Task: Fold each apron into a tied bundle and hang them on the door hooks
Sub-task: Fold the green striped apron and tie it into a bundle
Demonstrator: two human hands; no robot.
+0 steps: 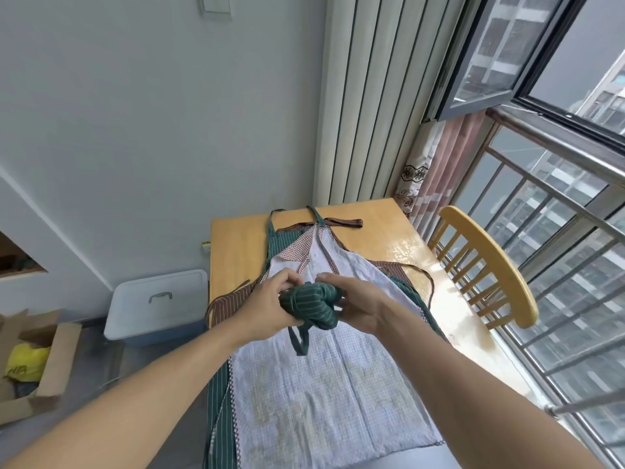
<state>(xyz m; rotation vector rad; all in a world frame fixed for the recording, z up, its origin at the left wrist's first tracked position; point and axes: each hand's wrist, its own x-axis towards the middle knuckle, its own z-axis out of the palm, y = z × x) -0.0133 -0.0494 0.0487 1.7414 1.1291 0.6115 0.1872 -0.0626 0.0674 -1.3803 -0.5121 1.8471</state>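
Head view: my fingers are curled round a dark green, white-striped rolled apron bundle (310,305), held up just over the table. My left hand (270,304) grips its left end with thumb and fingertips pinching the cloth; my right hand (355,308) clasps the right end, fingers wrapped over the top. A loop of green strap (299,340) hangs down below my fingers, free of the surface.

Directly under my hands lies a pale lilac checked apron (324,384), spread flat inside out, with a brown striped apron (230,304) and a green striped apron (221,401) showing at its edges. They cover the middle of the light wooden table (236,242), and the lilac hem runs over the near edge towards me.

Right of my right hand is bare tabletop, then a yellow wooden chair (490,265) pushed against the table's edge, with the window railing (558,316) behind it. Left of my left hand the table edge drops to the floor, where a white lidded plastic box (159,302) stands. Beyond my fingers the far tabletop is open up to the wall.

Both forearms reach forward from the lower corners, meeting at the bundle.
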